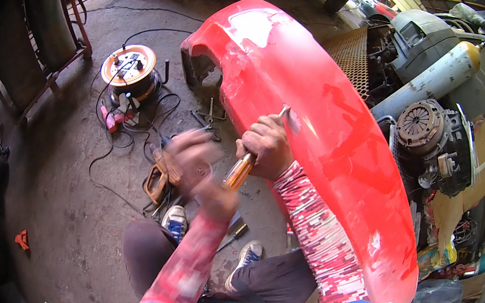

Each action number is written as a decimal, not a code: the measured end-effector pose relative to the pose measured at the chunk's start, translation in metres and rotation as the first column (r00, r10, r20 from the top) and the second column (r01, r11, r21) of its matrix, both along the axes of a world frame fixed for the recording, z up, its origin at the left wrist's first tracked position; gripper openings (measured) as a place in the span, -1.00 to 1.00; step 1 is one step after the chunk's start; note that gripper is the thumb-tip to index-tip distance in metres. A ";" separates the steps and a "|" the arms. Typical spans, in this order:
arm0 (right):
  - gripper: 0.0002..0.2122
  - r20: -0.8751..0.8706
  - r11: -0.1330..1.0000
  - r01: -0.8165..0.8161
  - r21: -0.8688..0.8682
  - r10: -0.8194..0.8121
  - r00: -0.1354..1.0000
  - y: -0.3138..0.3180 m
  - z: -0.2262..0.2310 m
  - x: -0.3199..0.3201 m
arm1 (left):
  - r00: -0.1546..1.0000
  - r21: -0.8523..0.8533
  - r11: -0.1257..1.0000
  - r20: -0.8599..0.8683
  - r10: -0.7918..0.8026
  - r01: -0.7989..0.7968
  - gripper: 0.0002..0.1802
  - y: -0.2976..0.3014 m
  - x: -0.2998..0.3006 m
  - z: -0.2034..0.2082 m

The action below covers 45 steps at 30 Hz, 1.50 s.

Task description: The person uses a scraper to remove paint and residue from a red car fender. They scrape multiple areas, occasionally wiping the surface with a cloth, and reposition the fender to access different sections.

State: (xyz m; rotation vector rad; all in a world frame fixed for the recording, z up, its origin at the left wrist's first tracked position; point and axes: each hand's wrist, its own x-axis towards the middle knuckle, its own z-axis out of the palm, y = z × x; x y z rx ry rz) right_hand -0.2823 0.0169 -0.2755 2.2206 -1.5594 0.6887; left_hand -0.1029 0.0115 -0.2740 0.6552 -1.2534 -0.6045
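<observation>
My right hand (267, 145) is closed around a screwdriver (240, 171) with a clear amber handle. Its metal tip meets the red car bumper (335, 132) beside a small grey scuffed patch. My left hand (193, 157) is smeared by motion close to the butt of the handle, so its fingers cannot be made out clearly. Pale worn patches and darker red streaks mark the bumper, which lies lengthwise to the right of my legs.
Left of the bumper, a cable reel (129, 66) stands on the floor with black cable looped around. An orange-brown tool (156, 186) lies by my shoe, near another screwdriver (234, 235). On the right are a gas cylinder (433, 78), a clutch part (421, 125) and piled car parts.
</observation>
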 end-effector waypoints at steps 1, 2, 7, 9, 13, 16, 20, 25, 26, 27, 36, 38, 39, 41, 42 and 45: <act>-0.82 -0.036 0.999 0.004 -0.039 -0.005 0.999 -0.001 0.002 -0.001 | 0.996 0.073 0.997 0.077 -0.040 0.035 -0.35 -0.007 -0.016 -0.008; -0.82 -0.034 1.000 -0.001 -0.005 0.001 0.999 -0.002 0.004 -0.001 | 0.989 0.109 0.986 0.072 -0.132 0.124 -0.35 -0.011 -0.026 -0.017; -0.80 0.058 0.997 -0.063 0.034 0.061 0.996 0.003 0.005 0.004 | 0.911 0.249 0.882 -0.214 -0.352 0.400 -0.53 0.001 -0.006 -0.046; -0.80 0.057 0.995 -0.096 0.040 0.093 0.994 0.006 0.001 0.008 | 0.862 0.421 0.765 -0.095 -0.498 0.488 -0.62 0.013 0.007 -0.041; -0.79 0.086 0.987 -0.142 0.079 0.135 0.987 0.012 -0.006 0.014 | 0.841 0.471 0.779 0.129 -0.525 0.414 -0.64 0.027 0.014 -0.028; -0.80 0.075 0.988 -0.116 0.101 0.109 0.991 0.014 -0.004 0.016 | 0.817 0.473 0.773 0.170 -0.551 0.423 -0.62 0.030 0.018 -0.025; -0.84 0.036 0.999 -0.026 -0.038 0.027 0.999 0.017 0.006 0.020 | 0.797 0.480 0.767 0.202 -0.569 0.426 -0.63 0.030 0.027 -0.016; -0.83 0.102 0.994 -0.029 -0.101 0.039 0.994 0.012 0.022 0.024 | 0.845 0.136 0.941 0.415 -0.337 0.309 -0.64 0.016 0.026 0.012; -0.82 0.129 0.995 -0.031 -0.090 0.043 0.991 0.009 0.024 0.025 | 0.846 0.071 0.947 0.434 -0.311 0.312 -0.64 0.011 0.024 0.017; -0.81 0.162 0.992 0.008 -0.125 0.012 0.987 0.004 0.025 0.026 | 0.851 0.007 0.949 0.440 -0.287 0.316 -0.64 0.006 0.022 0.023; -0.77 0.481 0.947 0.139 -0.291 0.019 0.876 -0.025 0.026 0.024 | 0.795 -0.141 0.935 0.576 -0.189 0.324 -0.73 -0.015 0.005 0.078; -0.76 0.539 0.944 0.155 -0.290 0.027 0.842 -0.027 0.028 0.024 | 0.798 -0.174 0.926 0.576 -0.179 0.334 -0.74 -0.017 0.001 0.084; -0.74 0.561 0.941 0.160 -0.297 0.037 0.827 -0.027 0.029 0.024 | 0.793 -0.177 0.925 0.583 -0.177 0.337 -0.75 -0.018 -0.001 0.084; -0.73 0.568 0.937 0.152 -0.315 0.058 0.821 -0.027 0.032 0.024 | 0.787 -0.174 0.925 0.592 -0.176 0.337 -0.75 -0.020 -0.005 0.080; -0.72 0.570 0.938 0.145 -0.316 0.066 0.819 -0.027 0.033 0.024 | 0.780 -0.158 0.924 0.596 -0.192 0.348 -0.74 -0.020 -0.006 0.079; -0.71 0.529 0.920 0.152 -0.361 0.068 0.846 -0.027 0.034 0.024 | 0.777 0.032 0.934 0.544 -0.315 0.356 -0.68 -0.015 0.008 0.090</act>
